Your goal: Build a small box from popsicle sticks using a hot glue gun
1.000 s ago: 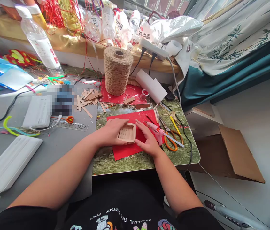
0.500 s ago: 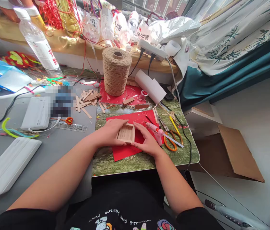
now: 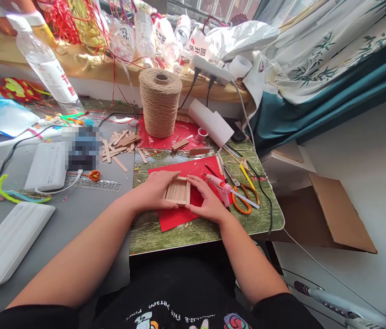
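Note:
A small square tray of wooden craft sticks point(image 3: 177, 191) lies on a red paper sheet point(image 3: 179, 217) on the green-patterned board point(image 3: 193, 233). My left hand point(image 3: 153, 189) grips its left side, fingers curled along the far and near edges. On the right side my right hand point(image 3: 205, 200) presses against it, fingers wrapped round the rim. A pink glue gun point(image 3: 222, 187) lies just right of my right hand.
Orange-handled scissors point(image 3: 245, 197) lie by the glue gun. A jute twine spool point(image 3: 160, 103) stands behind, with loose wooden sticks point(image 3: 119, 145) to its left. Two white devices point(image 3: 7, 242) sit on the grey table. Plastic bottles and a power strip point(image 3: 209, 69) line the back; cardboard point(image 3: 336, 214) lies at the right.
My right hand has moved in from beside the tray and closed on its right edge. The left hand keeps its hold. The view has shifted slightly.

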`<state>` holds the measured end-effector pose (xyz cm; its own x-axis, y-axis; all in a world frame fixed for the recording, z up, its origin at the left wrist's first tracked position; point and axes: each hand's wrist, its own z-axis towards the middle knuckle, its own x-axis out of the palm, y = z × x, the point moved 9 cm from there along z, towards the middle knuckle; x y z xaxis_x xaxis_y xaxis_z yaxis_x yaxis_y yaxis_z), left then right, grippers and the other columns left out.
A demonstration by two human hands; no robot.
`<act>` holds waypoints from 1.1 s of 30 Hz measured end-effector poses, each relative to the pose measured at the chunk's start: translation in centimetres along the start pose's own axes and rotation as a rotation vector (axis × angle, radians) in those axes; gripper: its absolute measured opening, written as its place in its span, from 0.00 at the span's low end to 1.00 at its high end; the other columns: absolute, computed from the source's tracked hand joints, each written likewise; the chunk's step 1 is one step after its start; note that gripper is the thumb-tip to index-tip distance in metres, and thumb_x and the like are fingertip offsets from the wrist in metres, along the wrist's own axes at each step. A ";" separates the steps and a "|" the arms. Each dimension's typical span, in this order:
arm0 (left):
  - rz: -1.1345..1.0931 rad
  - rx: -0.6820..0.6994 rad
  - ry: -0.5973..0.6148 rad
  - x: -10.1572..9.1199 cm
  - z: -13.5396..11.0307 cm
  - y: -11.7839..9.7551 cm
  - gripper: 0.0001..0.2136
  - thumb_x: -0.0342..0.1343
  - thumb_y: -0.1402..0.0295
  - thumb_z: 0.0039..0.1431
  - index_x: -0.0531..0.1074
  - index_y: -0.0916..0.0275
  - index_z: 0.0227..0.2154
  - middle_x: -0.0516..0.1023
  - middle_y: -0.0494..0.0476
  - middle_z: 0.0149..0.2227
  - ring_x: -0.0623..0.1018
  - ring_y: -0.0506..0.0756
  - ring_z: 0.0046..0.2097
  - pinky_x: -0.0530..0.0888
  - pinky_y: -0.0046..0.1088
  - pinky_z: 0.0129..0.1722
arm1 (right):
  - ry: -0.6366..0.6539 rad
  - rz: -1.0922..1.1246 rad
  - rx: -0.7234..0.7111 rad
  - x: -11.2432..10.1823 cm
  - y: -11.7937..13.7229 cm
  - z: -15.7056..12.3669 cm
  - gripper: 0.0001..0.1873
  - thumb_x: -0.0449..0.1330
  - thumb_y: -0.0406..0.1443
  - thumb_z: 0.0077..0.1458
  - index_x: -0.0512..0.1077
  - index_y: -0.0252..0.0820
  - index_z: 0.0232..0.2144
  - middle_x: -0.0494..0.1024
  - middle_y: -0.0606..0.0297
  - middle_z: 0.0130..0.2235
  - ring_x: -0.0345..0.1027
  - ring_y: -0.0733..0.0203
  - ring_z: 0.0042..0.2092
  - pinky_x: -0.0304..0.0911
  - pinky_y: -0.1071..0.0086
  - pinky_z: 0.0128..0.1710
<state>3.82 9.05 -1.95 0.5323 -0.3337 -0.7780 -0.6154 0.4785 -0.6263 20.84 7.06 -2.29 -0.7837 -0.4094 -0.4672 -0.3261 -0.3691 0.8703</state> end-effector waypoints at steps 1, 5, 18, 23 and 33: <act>0.004 0.000 0.002 0.1 0.0 0.1 0.48 0.67 0.45 0.52 0.57 0.57 0.72 0.67 0.68 0.69 0.66 0.72 0.68 0.64 0.53 0.67 | 0.010 -0.009 -0.008 0.1 0.1 0.0 0.46 0.71 0.38 0.55 0.59 0.58 0.72 0.59 0.62 0.74 0.49 0.47 0.75 0.49 0.48 0.75; 0.011 0.011 0.001 0.3 -0.1 0.5 0.49 0.67 0.44 0.52 0.55 0.57 0.73 0.65 0.68 0.70 0.66 0.72 0.69 0.63 0.53 0.67 | 0.021 -0.028 0.031 0.2 -0.3 0.0 0.53 0.74 0.41 0.53 0.53 0.60 0.74 0.56 0.62 0.75 0.47 0.46 0.76 0.47 0.45 0.75; 0.024 0.030 -0.002 0.0 -0.1 -0.2 0.49 0.69 0.47 0.52 0.54 0.56 0.72 0.66 0.67 0.69 0.66 0.71 0.68 0.63 0.52 0.67 | -0.015 0.029 0.156 0.0 -2.0 -0.1 0.64 0.79 0.46 0.46 0.46 0.61 0.75 0.52 0.58 0.76 0.53 0.45 0.74 0.52 0.46 0.74; 0.017 0.072 -0.021 -0.4 -0.3 -0.9 0.48 0.69 0.49 0.52 0.53 0.55 0.72 0.66 0.67 0.69 0.66 0.70 0.68 0.62 0.52 0.67 | -0.039 0.042 0.137 -0.1 -2.2 -0.1 0.65 0.81 0.47 0.41 0.51 0.57 0.74 0.53 0.54 0.74 0.56 0.43 0.72 0.56 0.46 0.72; 0.053 0.242 -0.137 -1.3 -0.6 -3.7 0.46 0.66 0.61 0.58 0.47 0.48 0.74 0.65 0.64 0.69 0.64 0.70 0.69 0.61 0.57 0.69 | -0.111 0.102 0.017 -0.2 -1.2 -0.6 0.58 0.80 0.44 0.45 0.55 0.58 0.71 0.64 0.57 0.69 0.62 0.47 0.69 0.60 0.49 0.71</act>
<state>5.07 7.24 1.33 0.5870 -0.1976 -0.7851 -0.4965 0.6781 -0.5420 21.75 7.06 -3.28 -0.8666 -0.3487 -0.3570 -0.2499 -0.3159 0.9153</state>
